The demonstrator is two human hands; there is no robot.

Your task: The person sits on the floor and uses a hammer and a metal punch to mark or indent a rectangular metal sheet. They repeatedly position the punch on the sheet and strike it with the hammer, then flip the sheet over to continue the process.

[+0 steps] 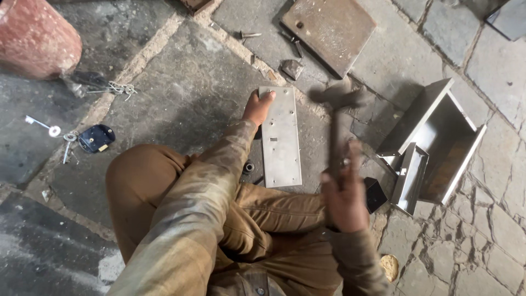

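The fingers of the left hand [258, 107] press down on the upper left corner of a long grey metal plate [280, 137], spread flat rather than curled around anything, which seems meant to keep the plate from shifting on the stone floor [186, 87]. The fingers of the right hand [345, 197] are wrapped tight around the handle of a hammer [335, 118], whose head hangs blurred just above and to the right of the plate's top end; the blur makes it hard to tell exactly how the head is turned. The plate lies lengthwise in front of the person's bent knees, directly under the left fingertips and just left of the hammer's handle. A small dark ring [248, 166] sits by the plate's lower left edge. To the right stands an open metal box [438, 148] on its side, with a small black block [375, 193] near it. Further up lies a rusty square plate [329, 30], with a bolt [249, 35] close by. On the left are keys [52, 130], a dark lock body [96, 138] and a reddish stone block [33, 35].
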